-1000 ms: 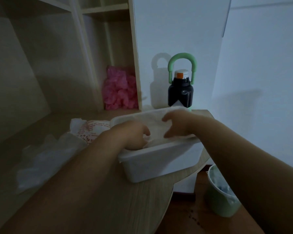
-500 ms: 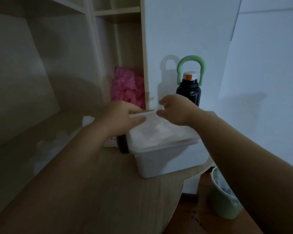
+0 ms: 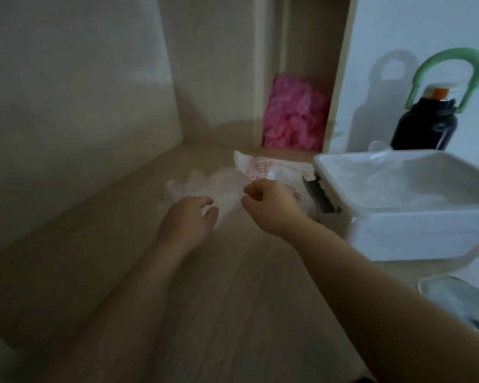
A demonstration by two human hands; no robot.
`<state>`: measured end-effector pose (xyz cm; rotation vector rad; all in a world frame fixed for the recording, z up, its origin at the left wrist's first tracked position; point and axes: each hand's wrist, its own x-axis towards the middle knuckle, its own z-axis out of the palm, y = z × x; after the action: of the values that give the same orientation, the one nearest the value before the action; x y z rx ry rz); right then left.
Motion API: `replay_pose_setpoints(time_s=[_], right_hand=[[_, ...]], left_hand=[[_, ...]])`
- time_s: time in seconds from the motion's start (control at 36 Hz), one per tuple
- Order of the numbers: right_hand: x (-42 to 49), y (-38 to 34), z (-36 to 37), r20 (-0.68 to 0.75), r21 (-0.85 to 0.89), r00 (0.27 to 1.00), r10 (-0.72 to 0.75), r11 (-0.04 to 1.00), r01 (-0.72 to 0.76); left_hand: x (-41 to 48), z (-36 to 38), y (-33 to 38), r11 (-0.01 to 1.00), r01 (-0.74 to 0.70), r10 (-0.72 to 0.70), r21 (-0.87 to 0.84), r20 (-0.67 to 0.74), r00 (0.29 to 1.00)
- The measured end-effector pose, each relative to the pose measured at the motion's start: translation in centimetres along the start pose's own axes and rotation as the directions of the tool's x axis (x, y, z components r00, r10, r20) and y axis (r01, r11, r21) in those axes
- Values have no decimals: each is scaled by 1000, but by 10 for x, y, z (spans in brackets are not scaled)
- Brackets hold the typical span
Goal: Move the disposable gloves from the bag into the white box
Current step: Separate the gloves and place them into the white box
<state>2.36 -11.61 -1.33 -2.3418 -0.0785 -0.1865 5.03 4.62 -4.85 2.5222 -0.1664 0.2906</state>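
**Glove heap out on the desk, box right next to it**

The disposable gloves (image 3: 202,186) are seen as a crumpled, cloudy-clear heap of thin film. It lies on the desk (image 3: 233,299), just in front of the red-printed bag (image 3: 271,168) and a bit left of the white box (image 3: 398,236). More of the same film can be made out inside the box already.

Honestly, this stuff is judged to be nearly weightless, floppy and clingy, so it'll likely slide, stick together and trail. A bunch is best scooped from the middle of the heap and squeezed, not plucked by one edge. Nothing fragile, though it could get snagged on the box rim.

The left hand (image 3: 188,219) is held over the near edge of the heap, with fingers loosely bent and spread and the tips down on the film. No real hold is seen. The right hand (image 3: 266,201) is curled at the heap's right edge, thumb and forefinger close together. Whether film is pinched there can't be told, as it's too blurry.

Further out, a black water bottle (image 3: 423,128) with a green loop handle is seen behind the box. A pink bundle (image 3: 296,120) sits in the shelf nook, and a bin (image 3: 432,283) is down at the lower right.
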Motion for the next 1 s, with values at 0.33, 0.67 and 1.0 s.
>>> replay_pose_setpoints(time_s=[0.33,0.67,1.0], right_hand=[[9,46,54,-104,-21,992,70,997,-73],[10,58,65,-108,-6,984,-139,990,139],[3,48,42,-59,589,979,194,799,-123]], left_hand=[[-2,40,-28,885,-39,130,463,-165,978],[-6,46,-25,893,-449,423,-22,-297,856],[-18,31,-5,728,17,-101,-686,-82,992]])
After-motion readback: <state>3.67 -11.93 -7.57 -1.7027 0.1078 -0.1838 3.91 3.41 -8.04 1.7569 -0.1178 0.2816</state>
